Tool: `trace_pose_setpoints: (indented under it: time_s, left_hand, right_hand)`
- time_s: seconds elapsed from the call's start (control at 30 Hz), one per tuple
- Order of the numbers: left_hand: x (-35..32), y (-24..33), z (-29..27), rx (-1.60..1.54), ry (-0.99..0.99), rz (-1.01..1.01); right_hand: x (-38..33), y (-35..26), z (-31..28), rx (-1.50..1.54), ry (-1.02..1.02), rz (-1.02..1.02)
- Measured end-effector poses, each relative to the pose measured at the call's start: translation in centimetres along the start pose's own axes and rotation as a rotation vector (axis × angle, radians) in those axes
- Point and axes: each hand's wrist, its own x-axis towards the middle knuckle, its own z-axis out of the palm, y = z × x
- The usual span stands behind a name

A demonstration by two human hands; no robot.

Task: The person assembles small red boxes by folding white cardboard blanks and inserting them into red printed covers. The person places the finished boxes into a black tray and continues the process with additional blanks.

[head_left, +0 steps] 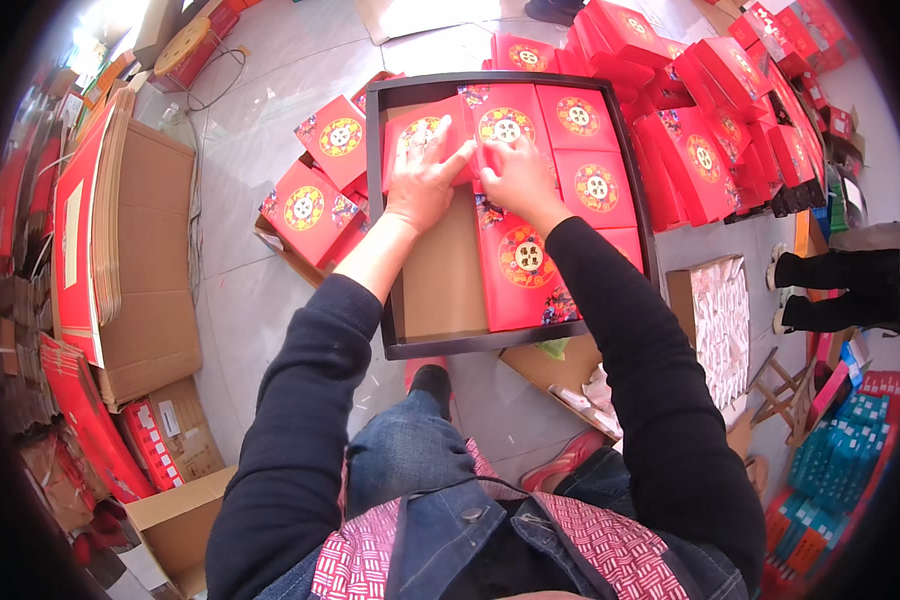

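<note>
A shallow black-rimmed tray [399,300] lies before me, with red gift boxes in it, each printed with a round gold medallion. My left hand [426,180] lies on the red gift box [398,130] in the far left corner, its fingers stretched out and spread. Close beside it, my right hand [522,178] is closed, fingers bent, at the edge of the middle red gift box [507,105]. Whatever its fingertips may hold is hidden. Nearer me in the middle column sits another red gift box [515,285]. Bare brown bottom shows at the tray's near left.
Red gift boxes [310,205] sit left of the tray, with a large heap of red boxes [695,160] at the far right. Cardboard stacks [155,250] stand on the left. A carton of white packets [720,325] is at right, near another person's legs [840,285].
</note>
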Motion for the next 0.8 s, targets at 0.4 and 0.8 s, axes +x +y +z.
trace_pose_setpoints:
  time_s: [0.4, 0.8]
  left_hand:
    - [6.7, -1.3, -2.8, 0.085, -0.56, 0.343]
    - [6.7, -1.5, -1.0, 0.054, -0.533, 0.407]
  right_hand:
    - [4.7, 1.0, -0.3, -0.29, -0.026, -0.38]
    - [16.0, 1.3, 0.8, -0.052, -0.04, -0.651]
